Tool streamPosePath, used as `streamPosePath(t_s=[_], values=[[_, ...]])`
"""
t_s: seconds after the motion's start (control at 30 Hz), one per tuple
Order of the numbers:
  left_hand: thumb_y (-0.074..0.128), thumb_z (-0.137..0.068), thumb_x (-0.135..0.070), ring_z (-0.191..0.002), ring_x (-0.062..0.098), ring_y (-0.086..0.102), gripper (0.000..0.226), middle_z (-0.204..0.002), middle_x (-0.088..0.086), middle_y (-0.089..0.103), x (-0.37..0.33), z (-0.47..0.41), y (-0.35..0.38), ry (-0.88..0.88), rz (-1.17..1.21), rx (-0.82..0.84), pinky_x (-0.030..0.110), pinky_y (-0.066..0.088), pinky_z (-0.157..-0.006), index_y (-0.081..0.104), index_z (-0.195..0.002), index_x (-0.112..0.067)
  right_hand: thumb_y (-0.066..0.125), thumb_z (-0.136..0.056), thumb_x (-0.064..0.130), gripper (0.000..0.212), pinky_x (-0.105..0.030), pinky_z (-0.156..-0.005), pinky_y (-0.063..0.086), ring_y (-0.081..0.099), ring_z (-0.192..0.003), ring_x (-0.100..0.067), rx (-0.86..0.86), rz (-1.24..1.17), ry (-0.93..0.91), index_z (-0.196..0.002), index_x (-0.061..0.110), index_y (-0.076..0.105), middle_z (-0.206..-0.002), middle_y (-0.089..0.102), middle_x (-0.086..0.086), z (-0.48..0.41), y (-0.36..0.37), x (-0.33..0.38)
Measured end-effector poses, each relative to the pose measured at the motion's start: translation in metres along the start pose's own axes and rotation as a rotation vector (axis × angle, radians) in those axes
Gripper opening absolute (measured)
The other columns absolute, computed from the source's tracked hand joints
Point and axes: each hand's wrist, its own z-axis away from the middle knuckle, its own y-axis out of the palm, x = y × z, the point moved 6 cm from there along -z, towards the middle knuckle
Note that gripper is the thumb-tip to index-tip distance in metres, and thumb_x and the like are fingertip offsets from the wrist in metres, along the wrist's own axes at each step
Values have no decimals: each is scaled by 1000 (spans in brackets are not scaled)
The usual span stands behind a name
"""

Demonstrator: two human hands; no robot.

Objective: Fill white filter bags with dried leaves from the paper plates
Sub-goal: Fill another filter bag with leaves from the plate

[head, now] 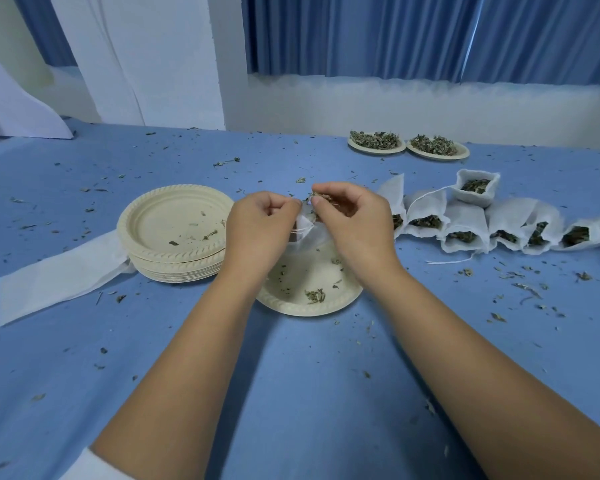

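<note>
My left hand [257, 226] pinches the rim of a white filter bag [307, 233] and holds it above a paper plate [309, 303]. My right hand [354, 220] grips a pinch of dried leaves [317, 195] right over the bag's mouth. Only a few leaf scraps [314, 295] lie on that plate. Most of the bag is hidden behind my hands.
A stack of empty paper plates [175, 233] stands to the left, on a strip of flat white bags [59, 275]. Several filled bags [465, 226] lie in a row at right. Two plates of leaves [376, 142] [437, 147] sit at the back. Leaf crumbs litter the blue cloth.
</note>
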Motion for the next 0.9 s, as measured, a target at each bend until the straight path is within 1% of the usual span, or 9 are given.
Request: streamPosePath(t_s=[0.07,0.17,0.27,0.43,0.53,0.67,0.7,0.77,0.9], values=[[66,-84,-18,-70,20,68,14,-68,1,69,2,0,0,-43,39,-4,48,58,-83,69,-70,-17,71,-86,7,15,-10,-77,47,63,-85,1,3,144,-152,-96,18,74,-98,68,4,4,2,7],[62,-83,-14,-67,18,63,16,-64,-1,65,4,-2,-2,-60,49,-28,44,57,-80,67,-69,-13,73,-83,5,20,-9,-71,48,60,-82,5,83,187,-271,-88,25,71,-91,64,11,8,6,14],[60,-84,-14,-65,12,60,13,-64,-6,65,5,-4,-4,-51,30,-74,34,55,-70,68,-74,-12,75,-80,5,29,-10,-68,49,62,-77,4,180,158,-250,-83,32,64,-83,65,20,6,8,16],[60,-85,-17,-61,1,60,11,-66,-10,66,4,-7,-4,28,-41,-78,19,45,-61,69,-81,-14,72,-80,2,17,-7,-69,47,63,-72,9,339,311,-197,-91,14,77,-77,67,21,3,12,11],[62,-86,-19,-65,2,63,11,-64,-13,66,4,-6,-2,37,-38,-54,21,48,-63,66,-76,-20,68,-85,6,19,-5,-62,43,60,-65,11,439,382,-155,-98,16,78,-72,66,23,3,15,9],[61,-88,-18,-82,19,69,10,-79,4,72,5,-5,-2,8,13,-26,44,58,-81,65,-80,-15,53,-95,8,28,-17,-53,35,41,-51,-1,512,403,-121,-104,22,76,-53,53,18,3,14,9],[61,-89,-18,-81,19,68,10,-81,7,72,4,-5,-2,9,1,-32,46,58,-82,65,-80,-15,54,-96,9,28,-21,-56,37,43,-53,-4,493,399,-108,-107,22,75,-54,54,17,1,12,9],[61,-89,-19,-76,16,66,10,-81,6,71,2,-4,-3,22,-21,-38,42,57,-83,65,-80,-16,59,-95,9,23,-17,-61,42,53,-59,-3,417,376,-88,-110,17,75,-66,64,16,-1,9,7],[62,-89,-20,-83,20,69,8,-82,5,72,-2,-1,0,35,-9,-7,43,57,-82,65,-83,-17,71,-86,5,13,-8,-63,44,61,-65,4,316,281,-43,-97,9,79,-82,74,4,-1,9,4]])
